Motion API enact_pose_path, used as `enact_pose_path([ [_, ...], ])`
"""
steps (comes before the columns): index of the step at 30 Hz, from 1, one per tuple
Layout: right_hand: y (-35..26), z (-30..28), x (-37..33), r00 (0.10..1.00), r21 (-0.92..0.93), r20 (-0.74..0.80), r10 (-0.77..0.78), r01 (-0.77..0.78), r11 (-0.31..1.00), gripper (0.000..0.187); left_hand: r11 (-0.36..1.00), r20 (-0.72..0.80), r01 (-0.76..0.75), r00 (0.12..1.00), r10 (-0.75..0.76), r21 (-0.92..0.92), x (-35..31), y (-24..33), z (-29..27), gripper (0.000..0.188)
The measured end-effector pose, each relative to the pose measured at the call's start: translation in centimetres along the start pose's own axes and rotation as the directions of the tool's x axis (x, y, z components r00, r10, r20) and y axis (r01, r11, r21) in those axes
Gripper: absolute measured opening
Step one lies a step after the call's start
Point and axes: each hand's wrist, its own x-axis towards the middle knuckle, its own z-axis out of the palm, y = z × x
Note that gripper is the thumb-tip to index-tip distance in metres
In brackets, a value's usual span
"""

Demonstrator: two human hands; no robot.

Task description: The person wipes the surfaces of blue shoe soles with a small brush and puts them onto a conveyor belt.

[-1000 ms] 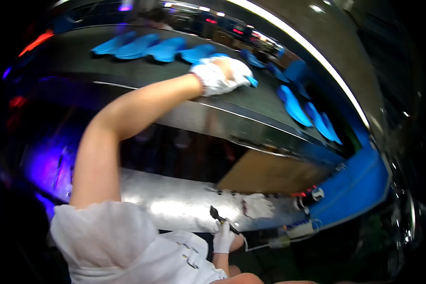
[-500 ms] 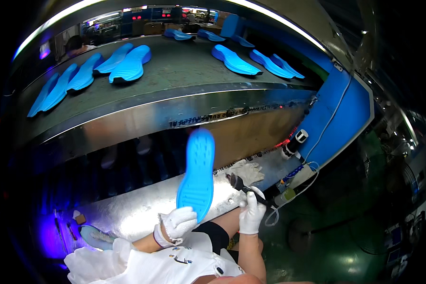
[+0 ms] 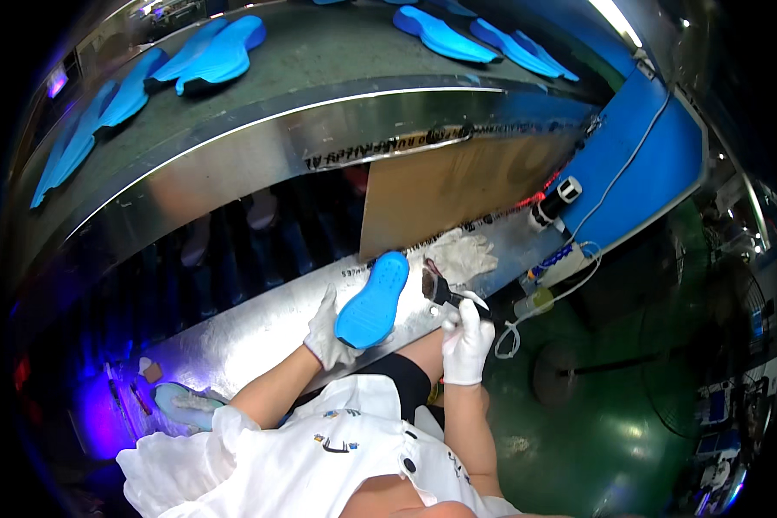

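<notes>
A bright blue shoe sole (image 3: pixel 373 302) is held over the metal ledge, its ridged face upward. My left hand (image 3: pixel 326 335), in a white glove, supports it from beneath at the near left end, with the thumb sticking up beside it. Most of the fingers on that side are hidden under the sole. In my right hand (image 3: pixel 466 350), also gloved in white, is a dark-handled brush (image 3: pixel 438 290). Its bristle end points up and left, a short way right of the sole and apart from it.
Several blue soles (image 3: pixel 224 53) lie on the dark green belt (image 3: pixel 319 60) beyond. White gloves (image 3: pixel 462 255) rest on the metal ledge (image 3: pixel 250 363) near a cardboard panel (image 3: pixel 457 190). A black-and-white cylinder (image 3: pixel 557 203) stands by the blue panel (image 3: pixel 647 155); a pale sole (image 3: pixel 186 406) sits left.
The view has tipped downward. The sole has come lower and tilted flatter, and my left hand has shifted from gripping its near end to supporting it underneath. The brush stays in my right hand.
</notes>
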Motion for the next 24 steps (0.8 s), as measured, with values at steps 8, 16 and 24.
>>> enact_pose_path([
  [8, 2.8, -2.0, -0.5, 0.995, -0.208, -0.078, 0.065, -0.08, 0.975, 0.017, 0.804, 0.387, 0.217, 0.922, 0.018, -0.554, 1.2, -2.7, 3.8, 0.091],
  [16, 0.5, 1.8, -0.6, 0.731, -0.756, 0.573, -0.371, 0.646, 0.107, 0.018, 0.888, 0.556, 0.076, 0.803, 0.216, -0.454, -2.0, -1.0, 7.8, 0.071],
  [24, -4.4, 4.3, -2.4, 0.573, -0.604, 0.696, -0.432, 0.793, 0.079, 0.021, 0.829, 0.441, -0.024, 0.838, 0.321, -0.558, -4.0, -1.1, 10.7, 0.065],
])
